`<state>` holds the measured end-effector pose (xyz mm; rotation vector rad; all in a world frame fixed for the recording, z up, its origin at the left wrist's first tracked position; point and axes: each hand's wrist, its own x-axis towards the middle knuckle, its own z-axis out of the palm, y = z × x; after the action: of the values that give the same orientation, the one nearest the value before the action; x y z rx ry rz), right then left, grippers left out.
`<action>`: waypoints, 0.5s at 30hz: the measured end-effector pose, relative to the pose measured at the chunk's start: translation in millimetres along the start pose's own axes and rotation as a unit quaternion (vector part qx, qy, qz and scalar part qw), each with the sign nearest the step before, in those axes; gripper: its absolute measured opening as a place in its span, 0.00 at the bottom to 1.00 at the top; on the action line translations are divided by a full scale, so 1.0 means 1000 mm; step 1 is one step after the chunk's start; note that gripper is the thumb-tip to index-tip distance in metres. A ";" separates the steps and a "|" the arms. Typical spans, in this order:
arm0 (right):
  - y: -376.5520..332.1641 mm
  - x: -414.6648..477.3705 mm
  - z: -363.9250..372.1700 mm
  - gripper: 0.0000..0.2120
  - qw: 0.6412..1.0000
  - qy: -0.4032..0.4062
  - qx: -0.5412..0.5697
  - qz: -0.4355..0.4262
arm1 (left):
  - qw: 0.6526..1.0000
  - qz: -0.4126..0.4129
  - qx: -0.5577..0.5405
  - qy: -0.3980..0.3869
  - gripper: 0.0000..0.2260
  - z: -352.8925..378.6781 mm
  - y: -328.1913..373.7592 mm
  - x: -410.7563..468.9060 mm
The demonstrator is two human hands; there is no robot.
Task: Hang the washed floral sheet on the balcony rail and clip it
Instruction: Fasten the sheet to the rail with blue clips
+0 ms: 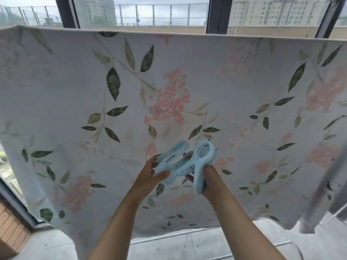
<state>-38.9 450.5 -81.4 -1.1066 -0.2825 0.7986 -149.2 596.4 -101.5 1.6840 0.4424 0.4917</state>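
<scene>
The floral sheet (169,87), pale with pink blossoms and green leaves, hangs spread over the balcony rail, which it covers along its top fold (150,32). In front of its lower middle I hold large light-blue plastic clips. My left hand (150,173) pinches one clip (170,162) between thumb and fingers. My right hand (208,179) grips another clip (201,162) that stands upright with its ring-shaped jaw on top. The clips overlap where my hands meet, and I cannot tell whether a third lies between them.
Dark window posts (216,14) rise behind the rail. A grey cloth (319,194) hangs at the right edge. The grey tiled floor (187,246) lies below the sheet's hem, with a wooden panel (11,226) at lower left. Buildings and a fence show outside.
</scene>
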 end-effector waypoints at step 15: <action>0.007 -0.006 -0.013 0.09 0.951 0.040 -0.304 0.044 | 0.924 -0.030 -0.368 0.099 0.24 0.034 0.029 -0.017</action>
<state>-38.6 438.9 -92.0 -1.7370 -0.4290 0.7616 -144.4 554.8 -79.1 0.8967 0.3863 0.6836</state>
